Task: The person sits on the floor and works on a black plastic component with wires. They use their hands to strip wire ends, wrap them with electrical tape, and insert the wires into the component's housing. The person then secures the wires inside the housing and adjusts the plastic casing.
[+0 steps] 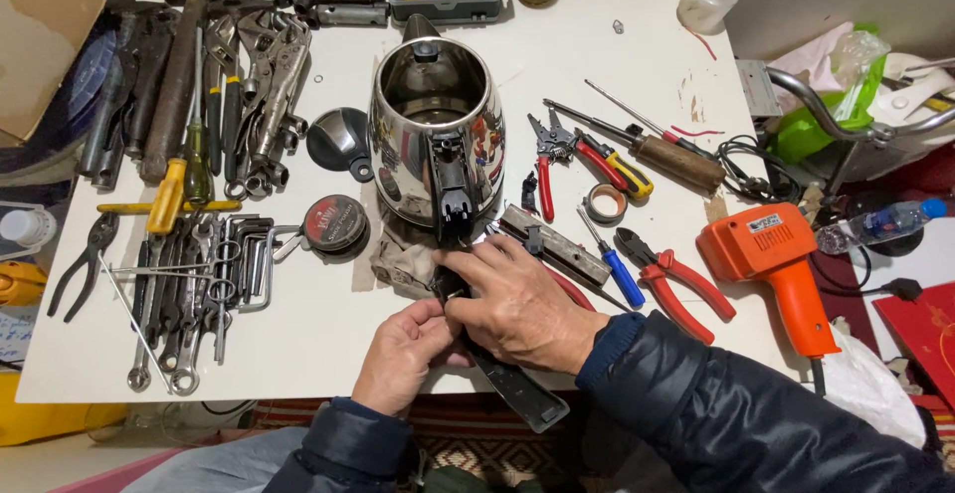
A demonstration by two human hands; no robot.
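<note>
Gripping the black handle at the table edge, just before the steel kettle: left hand clasps it beneath, right hand pinches its top; best kept steady, pressure even

Both hands, left and right, grip a black handle part beside a steel kettle on a tool-strewn table.

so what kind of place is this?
Likely a small repair bench: a white table strewn with wrenches and pliers, an orange soldering gun, and a steel kettle being worked on.
</note>
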